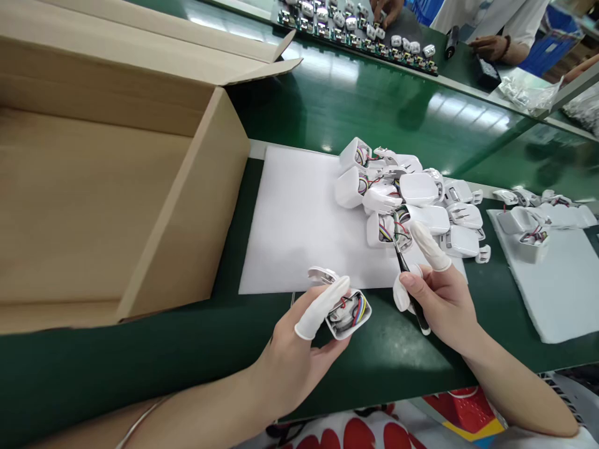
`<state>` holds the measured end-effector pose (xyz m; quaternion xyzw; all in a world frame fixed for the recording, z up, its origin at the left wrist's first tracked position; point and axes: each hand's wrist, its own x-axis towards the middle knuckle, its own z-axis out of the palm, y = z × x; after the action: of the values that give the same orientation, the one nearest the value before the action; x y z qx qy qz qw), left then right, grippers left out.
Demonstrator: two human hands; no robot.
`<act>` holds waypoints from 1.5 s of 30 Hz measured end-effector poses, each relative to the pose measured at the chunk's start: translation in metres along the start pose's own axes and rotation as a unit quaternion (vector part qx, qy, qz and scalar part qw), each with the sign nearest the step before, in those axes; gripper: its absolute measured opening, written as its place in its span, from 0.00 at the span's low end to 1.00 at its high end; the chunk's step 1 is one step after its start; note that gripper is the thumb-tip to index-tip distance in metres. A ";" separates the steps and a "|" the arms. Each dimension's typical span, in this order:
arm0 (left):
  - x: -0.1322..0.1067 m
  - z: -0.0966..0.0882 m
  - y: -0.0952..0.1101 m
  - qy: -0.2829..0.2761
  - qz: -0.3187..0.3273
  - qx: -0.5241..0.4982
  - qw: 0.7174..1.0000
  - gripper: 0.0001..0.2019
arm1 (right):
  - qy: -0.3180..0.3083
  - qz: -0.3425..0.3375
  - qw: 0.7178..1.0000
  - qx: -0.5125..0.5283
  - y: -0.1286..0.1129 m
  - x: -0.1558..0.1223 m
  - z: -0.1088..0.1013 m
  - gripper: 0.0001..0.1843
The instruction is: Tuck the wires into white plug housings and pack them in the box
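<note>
My left hand [304, 340], with a white finger cot on one finger, grips a small white plastic housing [349, 317]. Its open side faces up and shows coloured wires inside. A small white cap piece [322, 274] is beside the left fingertips. My right hand [440, 296], also wearing finger cots, holds black-handled tweezers [412, 290] between thumb and fingers. Their tips point at another wired white housing [380, 229] at the near edge of the pile; whether they touch it I cannot tell. The pile of white housings and covers [418, 187] lies on a white foam sheet [294, 218].
A large open cardboard box [206, 206] stands at the left. To the right, a second foam sheet [556, 293] carries more white housings [533, 243]. Beyond the green glossy panel [374, 106], other people's hands are near rows of circuit boards [355, 40].
</note>
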<state>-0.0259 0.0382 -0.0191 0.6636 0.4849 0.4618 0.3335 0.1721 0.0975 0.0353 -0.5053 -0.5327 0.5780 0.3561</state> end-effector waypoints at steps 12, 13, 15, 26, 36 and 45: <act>0.001 0.001 0.001 0.018 0.004 0.016 1.000 0.27 | -0.102 0.001 0.955 0.280 -0.003 0.008 0.003 0.06; 0.001 0.001 0.001 0.020 0.004 0.018 1.000 0.26 | -0.097 0.003 0.959 0.266 0.001 0.007 0.004 0.08; 0.002 0.001 0.002 0.024 0.006 0.022 0.999 0.26 | -0.104 0.006 0.968 0.230 0.008 0.004 0.005 0.16; 0.003 0.001 0.006 0.028 -0.040 -0.019 0.999 0.25 | -0.071 -0.036 0.992 0.097 0.033 -0.002 0.013 0.18; 0.003 0.002 0.006 0.038 -0.026 -0.011 0.999 0.27 | -0.005 -0.034 0.976 0.214 0.035 -0.002 0.034 0.18; 0.004 0.003 0.006 0.052 -0.031 -0.009 0.998 0.24 | -0.026 0.025 0.973 0.229 0.034 -0.005 0.040 0.21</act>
<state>-0.0209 0.0399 -0.0136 0.6208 0.5173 0.4894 0.3279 0.1395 0.0766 -0.0002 -0.4080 -0.3826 0.7062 0.4340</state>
